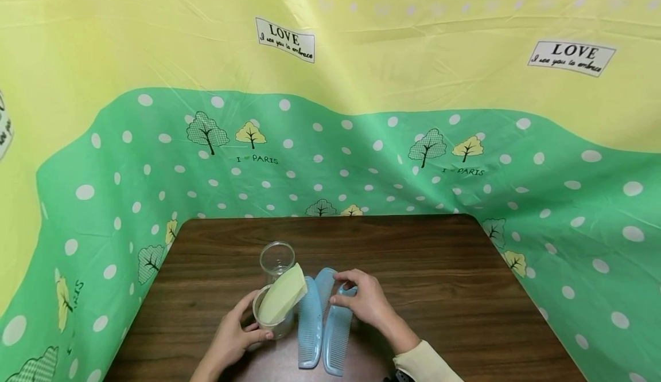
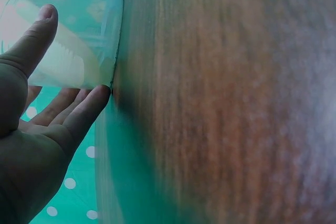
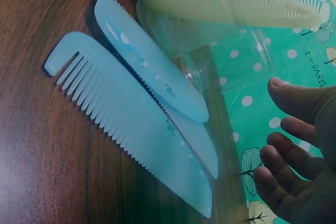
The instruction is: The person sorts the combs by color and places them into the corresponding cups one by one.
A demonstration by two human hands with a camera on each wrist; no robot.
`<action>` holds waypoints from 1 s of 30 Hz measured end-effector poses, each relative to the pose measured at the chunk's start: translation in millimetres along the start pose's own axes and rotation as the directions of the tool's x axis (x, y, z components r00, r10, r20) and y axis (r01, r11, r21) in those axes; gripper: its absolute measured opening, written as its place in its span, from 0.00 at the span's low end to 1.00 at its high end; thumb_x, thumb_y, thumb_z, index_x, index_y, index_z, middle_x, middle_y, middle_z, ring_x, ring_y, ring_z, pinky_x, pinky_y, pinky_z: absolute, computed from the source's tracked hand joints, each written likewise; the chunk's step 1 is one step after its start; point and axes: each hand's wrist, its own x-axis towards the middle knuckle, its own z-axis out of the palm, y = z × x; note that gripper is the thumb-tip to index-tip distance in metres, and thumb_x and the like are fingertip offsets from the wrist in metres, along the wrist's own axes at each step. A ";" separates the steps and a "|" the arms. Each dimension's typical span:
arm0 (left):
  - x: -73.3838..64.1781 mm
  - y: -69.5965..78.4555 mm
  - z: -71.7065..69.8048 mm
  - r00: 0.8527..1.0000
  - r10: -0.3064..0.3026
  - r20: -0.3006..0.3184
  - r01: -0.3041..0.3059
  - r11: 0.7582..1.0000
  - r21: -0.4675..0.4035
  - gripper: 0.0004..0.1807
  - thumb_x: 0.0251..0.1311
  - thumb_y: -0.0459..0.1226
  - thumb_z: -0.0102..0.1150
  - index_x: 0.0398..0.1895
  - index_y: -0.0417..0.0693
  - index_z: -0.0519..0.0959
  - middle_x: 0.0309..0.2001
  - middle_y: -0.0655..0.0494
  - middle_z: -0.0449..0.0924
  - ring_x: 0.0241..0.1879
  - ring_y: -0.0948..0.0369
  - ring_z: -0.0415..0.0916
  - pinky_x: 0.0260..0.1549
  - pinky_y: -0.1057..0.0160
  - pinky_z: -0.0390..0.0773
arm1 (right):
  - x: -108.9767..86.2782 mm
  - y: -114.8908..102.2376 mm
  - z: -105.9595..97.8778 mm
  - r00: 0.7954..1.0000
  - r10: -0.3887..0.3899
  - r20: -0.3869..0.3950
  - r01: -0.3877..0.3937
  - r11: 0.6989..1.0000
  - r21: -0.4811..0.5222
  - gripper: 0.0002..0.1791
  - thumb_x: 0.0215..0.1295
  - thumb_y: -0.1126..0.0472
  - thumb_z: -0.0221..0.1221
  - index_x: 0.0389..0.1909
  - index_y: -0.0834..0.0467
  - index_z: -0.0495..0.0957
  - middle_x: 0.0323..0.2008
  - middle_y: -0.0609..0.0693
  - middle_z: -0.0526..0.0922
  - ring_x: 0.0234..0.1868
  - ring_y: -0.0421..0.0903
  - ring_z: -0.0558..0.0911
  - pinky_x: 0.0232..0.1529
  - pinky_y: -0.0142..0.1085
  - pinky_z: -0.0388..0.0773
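My left hand (image 1: pixel 234 330) holds a clear plastic cup (image 1: pixel 281 329), its thumb on one side and fingers on the other. Leaning in that cup is a pale yellow-green comb (image 1: pixel 283 295), its toothed end sticking out over the rim. Three blue combs lie close together on the table: a left comb (image 1: pixel 310 324), a right comb (image 1: pixel 338 336) and a third comb (image 1: pixel 325 283) partly hidden between them. Over the far ends of the blue combs is my right hand (image 1: pixel 368 300). In the right wrist view its fingers (image 3: pixel 286 163) are loosely bent with nothing between them.
A second clear cup (image 1: pixel 277 256) stands behind the held one. The dark wood-grain table (image 1: pixel 439 290) extends to both sides and toward the back. A green and yellow printed cloth (image 1: pixel 330 158) hangs around its far and side edges.
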 end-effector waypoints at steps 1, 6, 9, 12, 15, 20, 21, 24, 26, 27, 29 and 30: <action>-0.1 -0.2 0.0 1.000 0.000 0.000 0.000 1.000 0.001 0.52 0.39 0.30 0.83 0.73 0.49 0.69 0.70 0.38 0.72 0.69 0.39 0.69 0.56 0.60 0.86 | -0.3 1.3 0.2 1.000 0.002 0.004 -0.002 1.000 -0.008 0.24 0.55 0.57 0.77 0.54 0.56 0.85 0.49 0.53 0.86 0.46 0.51 0.85 0.42 0.41 0.87; 0.2 -0.6 0.8 1.000 0.000 0.001 0.000 1.000 -0.003 0.52 0.39 0.30 0.83 0.73 0.48 0.68 0.69 0.37 0.72 0.69 0.38 0.69 0.56 0.60 0.85 | -1.5 7.6 2.2 1.000 0.007 0.018 -0.007 0.999 -0.033 0.25 0.55 0.59 0.77 0.55 0.58 0.84 0.50 0.53 0.86 0.48 0.55 0.85 0.43 0.43 0.87; 0.6 -0.6 1.1 1.000 -0.005 0.001 0.005 1.000 -0.008 0.52 0.39 0.30 0.83 0.73 0.48 0.68 0.69 0.37 0.71 0.69 0.38 0.69 0.56 0.60 0.85 | -1.8 11.7 4.0 0.999 0.020 0.031 -0.019 0.998 -0.052 0.26 0.54 0.60 0.77 0.55 0.59 0.84 0.51 0.54 0.85 0.49 0.56 0.84 0.43 0.42 0.86; 0.7 -0.8 1.1 1.000 -0.006 0.000 0.006 1.000 -0.009 0.53 0.39 0.30 0.83 0.73 0.48 0.68 0.69 0.37 0.71 0.69 0.38 0.69 0.56 0.60 0.85 | -1.6 16.1 6.3 0.998 0.042 0.045 -0.039 0.996 -0.077 0.27 0.54 0.59 0.78 0.55 0.59 0.84 0.51 0.55 0.85 0.50 0.57 0.84 0.44 0.42 0.86; 0.7 -1.0 0.9 1.000 -0.007 0.000 0.007 1.000 -0.012 0.53 0.39 0.30 0.83 0.73 0.48 0.68 0.69 0.38 0.72 0.69 0.38 0.70 0.57 0.60 0.85 | -1.5 20.1 8.5 0.997 0.063 0.052 -0.058 0.994 -0.097 0.27 0.54 0.57 0.78 0.55 0.60 0.84 0.51 0.56 0.85 0.51 0.57 0.84 0.45 0.45 0.85; 0.5 -1.4 0.7 1.000 -0.011 0.003 0.011 1.000 -0.017 0.53 0.39 0.30 0.83 0.74 0.47 0.67 0.70 0.37 0.71 0.69 0.38 0.69 0.57 0.60 0.85 | -2.3 25.9 12.0 0.996 0.083 0.045 -0.077 0.989 -0.125 0.27 0.52 0.57 0.78 0.54 0.59 0.84 0.50 0.57 0.85 0.50 0.55 0.83 0.45 0.46 0.85; 0.4 -1.4 0.7 1.000 -0.012 0.002 0.012 1.000 -0.018 0.53 0.39 0.30 0.83 0.74 0.47 0.67 0.70 0.37 0.71 0.69 0.38 0.69 0.56 0.61 0.85 | -2.3 26.5 12.5 0.995 0.087 0.045 -0.081 0.989 -0.126 0.27 0.52 0.57 0.78 0.54 0.58 0.84 0.51 0.57 0.84 0.50 0.55 0.83 0.46 0.46 0.85; 0.3 -1.2 0.5 1.000 -0.010 0.001 0.010 1.000 -0.021 0.53 0.39 0.30 0.83 0.74 0.47 0.67 0.69 0.36 0.71 0.69 0.37 0.69 0.56 0.61 0.85 | -2.5 28.2 13.9 0.993 0.108 0.042 -0.102 0.987 -0.127 0.27 0.52 0.56 0.78 0.54 0.57 0.85 0.51 0.56 0.84 0.50 0.53 0.83 0.48 0.47 0.86; 0.2 -1.2 0.2 1.000 -0.008 0.000 0.008 1.000 -0.021 0.53 0.39 0.30 0.83 0.74 0.47 0.67 0.69 0.36 0.71 0.69 0.37 0.69 0.56 0.61 0.85 | -2.4 29.1 14.7 0.992 0.119 0.042 -0.113 0.986 -0.123 0.27 0.53 0.57 0.78 0.54 0.57 0.85 0.52 0.56 0.84 0.51 0.53 0.83 0.49 0.48 0.86; 0.2 -1.2 0.1 1.000 -0.006 0.001 0.006 1.000 -0.020 0.53 0.39 0.30 0.83 0.74 0.47 0.67 0.69 0.36 0.71 0.69 0.37 0.69 0.56 0.60 0.85 | -2.5 29.7 15.2 0.992 0.121 0.042 -0.115 0.986 -0.124 0.27 0.53 0.57 0.78 0.54 0.57 0.84 0.52 0.57 0.84 0.51 0.53 0.83 0.49 0.49 0.87; 0.3 -1.5 -0.2 1.000 -0.005 0.001 0.005 1.000 -0.018 0.53 0.39 0.30 0.83 0.74 0.48 0.68 0.70 0.37 0.71 0.69 0.37 0.69 0.56 0.60 0.85 | -3.0 30.8 16.1 0.991 0.129 0.045 -0.123 0.984 -0.128 0.27 0.52 0.57 0.78 0.54 0.58 0.84 0.53 0.58 0.83 0.52 0.54 0.83 0.50 0.50 0.86; 0.4 -1.6 -0.4 1.000 -0.005 0.002 0.005 1.000 -0.017 0.53 0.39 0.31 0.83 0.74 0.48 0.68 0.70 0.37 0.71 0.69 0.38 0.68 0.56 0.60 0.85 | -3.0 31.6 16.6 0.991 0.128 0.047 -0.121 0.984 -0.133 0.27 0.52 0.57 0.78 0.54 0.58 0.84 0.54 0.58 0.83 0.52 0.55 0.83 0.51 0.50 0.86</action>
